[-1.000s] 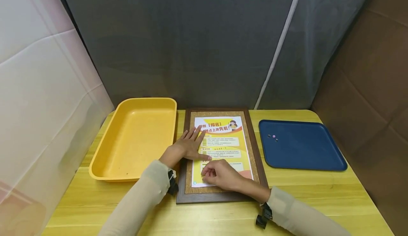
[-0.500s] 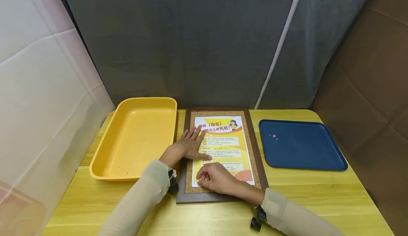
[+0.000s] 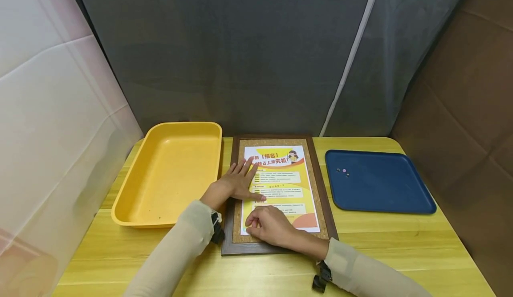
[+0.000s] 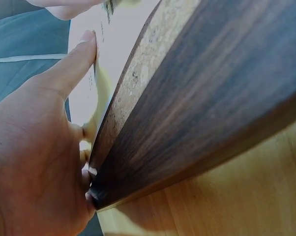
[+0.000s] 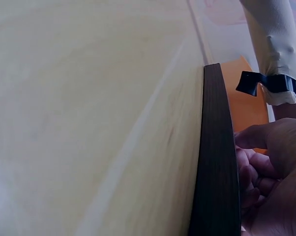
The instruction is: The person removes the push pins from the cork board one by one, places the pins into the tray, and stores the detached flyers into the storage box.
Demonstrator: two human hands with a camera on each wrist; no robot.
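A yellow printed poster [image 3: 280, 179] lies on a dark-framed corkboard [image 3: 323, 190] at the middle of the table. My left hand [image 3: 237, 186] rests flat on the poster's left side, fingers spread; the left wrist view shows its thumb [image 4: 72, 69] along the paper. At the lower left corner is my right hand [image 3: 269, 225], fingers curled, with thumb and index tips right by a small greenish dot [image 3: 246, 230] there. I cannot tell whether they hold something. In the right wrist view the board's frame [image 5: 217, 157] stands in front of the curled fingers [image 5: 253, 174].
A deep yellow tray [image 3: 172, 185] stands left of the board, a few dark specks in it. On the right lies a flat blue tray [image 3: 384, 185] with several tiny pieces [image 3: 344, 171], one pinkish. Grey, white and brown sheets [image 3: 461, 110] enclose the table's back and sides.
My right hand has slid a little left and down across the poster to its lower left corner. The left hand has stayed in place.
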